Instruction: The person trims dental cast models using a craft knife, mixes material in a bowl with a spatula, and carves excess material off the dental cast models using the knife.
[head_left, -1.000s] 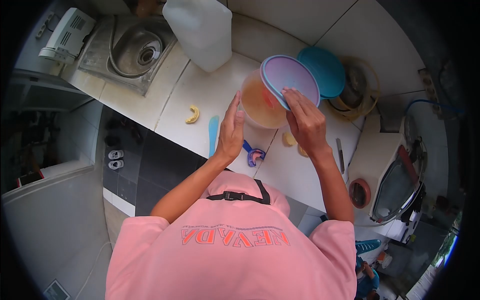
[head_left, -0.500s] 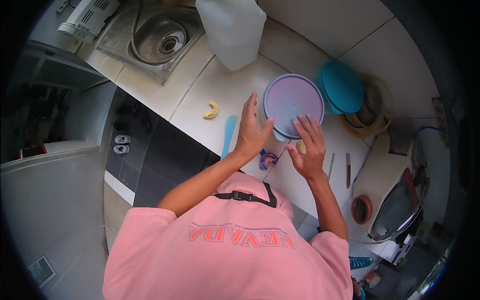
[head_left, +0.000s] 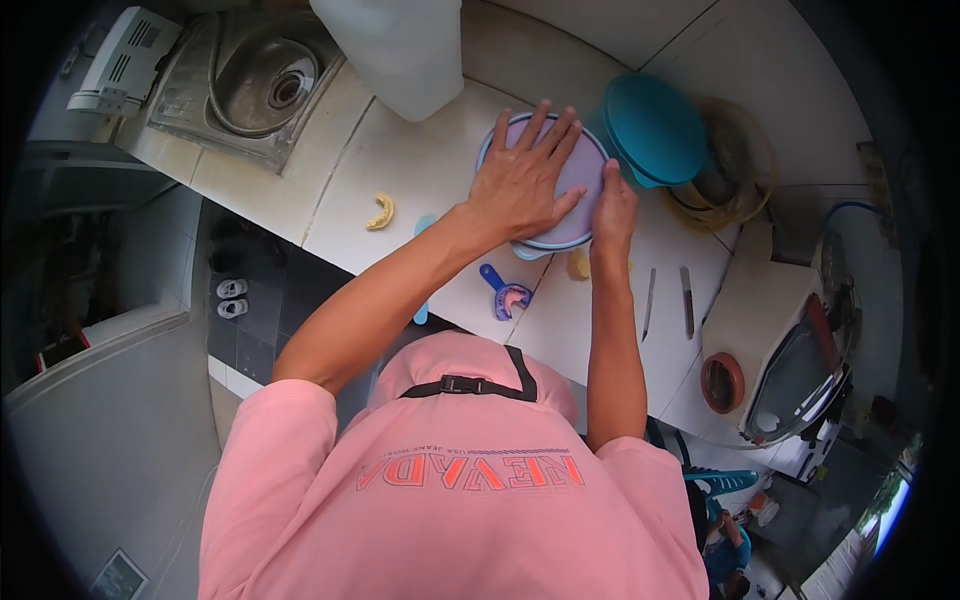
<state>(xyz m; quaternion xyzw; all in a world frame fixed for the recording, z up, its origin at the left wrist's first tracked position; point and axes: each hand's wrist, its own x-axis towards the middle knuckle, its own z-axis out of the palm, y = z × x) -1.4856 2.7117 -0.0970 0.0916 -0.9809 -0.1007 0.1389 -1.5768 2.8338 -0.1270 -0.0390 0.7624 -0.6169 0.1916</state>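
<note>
A round tub has a purple lid with a blue rim (head_left: 588,180) on top. My left hand (head_left: 522,180) lies on the lid with its fingers spread. At the right side of the rim, my right hand (head_left: 613,212) rests upright against the edge, its fingers close together. Just below the tub are a blue impression tray with pink material (head_left: 511,298) and a yellowish piece (head_left: 578,264), partly hidden by my right arm. A yellow arch-shaped cast (head_left: 380,212) lies to the left, near a light blue spatula (head_left: 425,223) that my left forearm partly covers.
A white jug (head_left: 405,60) stands behind, left of a teal lidded container (head_left: 655,130). Two thin metal tools, one of them a dark-edged blade (head_left: 687,302), lie at the right beside a beige machine (head_left: 765,330). A steel sink (head_left: 262,85) is at the far left.
The lid, tilted over the open tub a second ago, now lies flat on it. My left hand has moved from beside the tub onto the lid; my right hand has shifted to the rim.
</note>
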